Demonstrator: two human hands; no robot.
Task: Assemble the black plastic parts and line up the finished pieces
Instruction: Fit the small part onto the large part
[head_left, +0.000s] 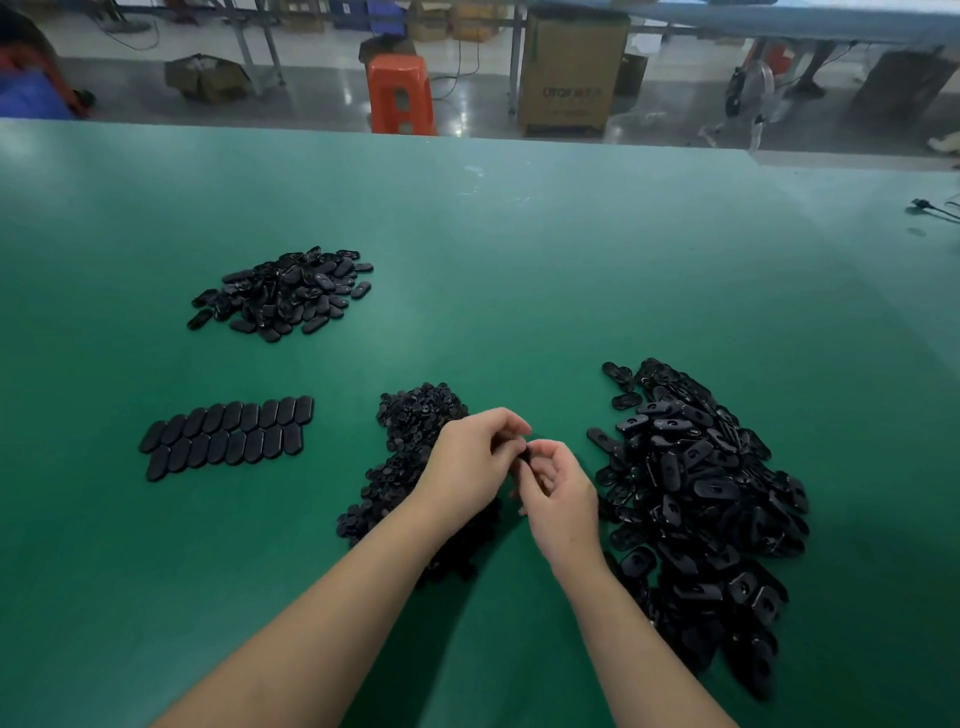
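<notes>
Both hands, left hand (475, 457) and right hand (558, 491), pinch what seems one black part (523, 458) above the green table (519, 260).

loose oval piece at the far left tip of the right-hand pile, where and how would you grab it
Probably pinch the oval piece across its narrow width, on the two long straight edges, coming from above and the open left side. It lies flat on the green mat, and the big pile crowds its right.

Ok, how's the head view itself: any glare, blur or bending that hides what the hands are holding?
Head view: wide-angle bending curves the green table's far edge; soft glare whitens its far part; the background floor is hazy. The left hand and right hand are fairly sharp, but the black part pinched between them is dark, mostly covered, and its detail is unreadable.
</notes>
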